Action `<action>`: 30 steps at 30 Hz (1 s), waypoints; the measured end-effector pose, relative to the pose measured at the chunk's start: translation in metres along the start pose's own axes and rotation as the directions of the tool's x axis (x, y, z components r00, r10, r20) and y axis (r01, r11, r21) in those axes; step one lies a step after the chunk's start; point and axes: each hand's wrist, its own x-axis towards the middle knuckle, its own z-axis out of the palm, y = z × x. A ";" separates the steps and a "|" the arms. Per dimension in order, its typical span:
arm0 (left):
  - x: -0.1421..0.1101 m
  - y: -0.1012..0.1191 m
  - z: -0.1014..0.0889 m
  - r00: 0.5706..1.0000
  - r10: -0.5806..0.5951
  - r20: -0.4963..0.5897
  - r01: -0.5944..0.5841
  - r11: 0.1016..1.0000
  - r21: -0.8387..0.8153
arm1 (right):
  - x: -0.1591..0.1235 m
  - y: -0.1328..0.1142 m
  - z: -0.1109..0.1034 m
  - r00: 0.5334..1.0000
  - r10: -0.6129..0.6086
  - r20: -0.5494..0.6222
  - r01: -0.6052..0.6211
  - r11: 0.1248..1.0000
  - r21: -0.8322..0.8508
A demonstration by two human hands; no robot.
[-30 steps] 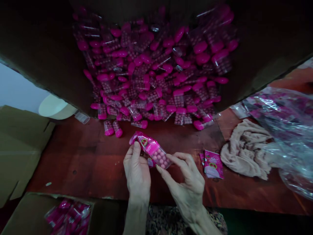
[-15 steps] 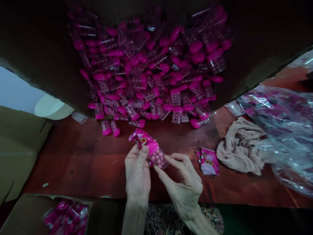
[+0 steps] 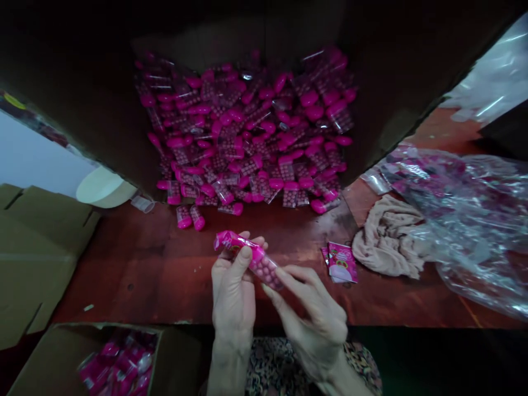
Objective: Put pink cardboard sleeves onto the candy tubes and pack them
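Observation:
A small clear candy tube (image 3: 264, 268) with a pink cap and pink balls inside is held between both hands over the red table (image 3: 157, 269). A pink printed wrapper (image 3: 231, 242) covers its capped end. My left hand (image 3: 233, 289) is closed on the wrapped cap end, thumb on top. My right hand (image 3: 315, 316) pinches the tube's lower end with its fingertips. A big heap of the same pink-capped tubes (image 3: 247, 143) spills from a dark tipped carton (image 3: 82, 110) just beyond the hands.
Two loose tubes (image 3: 190, 217) lie before the heap. Pink sachets (image 3: 340, 263) sit right of the hands, beside a beige cloth (image 3: 388, 236) and crumpled clear plastic bags (image 3: 466, 220). A cardboard box (image 3: 45, 363) with wrapped tubes is at lower left; a folded carton (image 3: 37, 253) at left.
The wrapper has been folded tighter around the tube's cap end and my left thumb now presses over it. The view has pulled back a little from the carton.

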 end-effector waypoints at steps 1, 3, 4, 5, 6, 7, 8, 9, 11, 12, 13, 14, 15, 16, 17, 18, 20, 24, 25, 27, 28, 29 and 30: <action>-0.001 -0.001 0.002 1.000 0.017 -0.013 -0.017 1.000 0.001 | 0.000 -0.002 0.000 0.999 -0.044 -0.013 0.043 0.999 -0.028; -0.002 -0.001 0.003 1.000 -0.008 0.013 0.008 1.000 -0.015 | 0.001 -0.005 -0.001 0.996 -0.080 -0.030 0.078 0.996 -0.046; -0.002 -0.001 0.002 0.998 -0.038 0.043 0.040 0.999 -0.027 | 0.002 -0.005 -0.001 0.997 -0.071 -0.030 0.070 0.997 -0.035; -0.002 -0.001 0.001 0.995 -0.072 0.075 0.075 0.996 -0.039 | 0.002 -0.005 -0.002 0.999 -0.047 -0.028 0.047 0.999 -0.012; -0.002 0.000 0.000 0.989 -0.104 0.107 0.110 0.993 -0.050 | 0.003 -0.004 -0.002 1.000 -0.014 -0.025 0.015 1.000 0.020; -0.002 0.001 -0.002 0.983 -0.126 0.136 0.135 0.989 -0.059 | 0.003 -0.003 -0.002 1.000 0.022 -0.020 -0.021 0.998 0.058; -0.002 0.002 -0.004 0.977 -0.136 0.161 0.148 0.987 -0.065 | 0.003 -0.001 -0.003 0.998 0.056 -0.019 -0.054 0.994 0.096; -0.002 0.002 -0.005 0.974 -0.133 0.185 0.148 0.987 -0.069 | 0.003 -0.001 -0.003 0.997 0.080 -0.018 -0.077 0.989 0.128; -0.003 0.003 -0.008 0.966 -0.117 0.230 0.132 0.990 -0.053 | 0.002 -0.001 -0.003 0.997 0.079 -0.012 -0.077 0.988 0.130; -0.003 0.003 -0.008 0.963 -0.111 0.247 0.123 0.992 -0.035 | 0.002 -0.002 -0.003 0.999 0.052 -0.006 -0.051 0.994 0.097; -0.004 0.003 -0.009 0.960 -0.113 0.257 0.121 0.992 -0.017 | 0.002 -0.003 -0.003 1.000 0.013 -0.001 -0.013 0.999 0.050; -0.004 0.003 -0.009 0.958 -0.128 0.257 0.133 0.991 -0.004 | 0.002 -0.005 -0.004 1.000 -0.031 0.004 0.031 0.999 -0.004; -0.003 0.002 -0.009 0.956 -0.153 0.249 0.157 0.988 0.003 | 0.002 -0.006 -0.004 0.997 -0.075 0.011 0.076 0.996 -0.057; -0.003 0.001 -0.009 0.954 -0.184 0.238 0.189 0.982 0.002 | 0.002 -0.007 -0.003 0.994 -0.111 0.016 0.113 0.989 -0.095; -0.002 0.000 -0.008 0.951 -0.210 0.226 0.216 0.976 -0.003 | 0.002 -0.008 -0.003 0.991 -0.130 0.018 0.131 0.985 -0.114; -0.002 0.000 -0.008 0.951 -0.222 0.216 0.229 0.973 -0.007 | 0.002 -0.008 -0.003 0.991 -0.134 0.008 0.134 0.984 -0.114; -0.001 -0.001 -0.008 0.957 -0.191 0.217 0.194 0.981 0.007 | 0.002 -0.008 -0.001 0.994 -0.107 -0.018 0.105 0.992 -0.074; -0.003 0.003 -0.005 0.958 -0.039 0.284 0.011 0.995 0.101 | -0.001 -0.010 0.004 0.997 0.047 -0.053 -0.042 0.994 0.101; -0.004 0.004 -0.004 0.955 -0.019 0.294 -0.017 0.993 0.121 | -0.002 -0.011 0.005 0.995 0.089 -0.052 -0.080 0.986 0.144; -0.006 0.006 -0.002 0.956 -0.018 0.294 -0.027 0.989 0.148 | -0.005 -0.013 0.008 0.989 0.132 -0.061 -0.118 0.974 0.192; -0.007 0.006 -0.001 0.958 -0.027 0.287 -0.018 0.988 0.151 | -0.005 -0.013 0.010 0.988 0.138 -0.069 -0.122 0.973 0.195; -0.008 0.006 0.000 0.959 -0.038 0.280 -0.004 0.989 0.150 | -0.006 -0.013 0.012 0.989 0.129 -0.079 -0.111 0.975 0.192; -0.009 0.006 0.000 0.960 -0.054 0.276 0.013 0.989 0.148 | -0.005 -0.013 0.013 0.990 0.112 -0.088 -0.094 0.977 0.190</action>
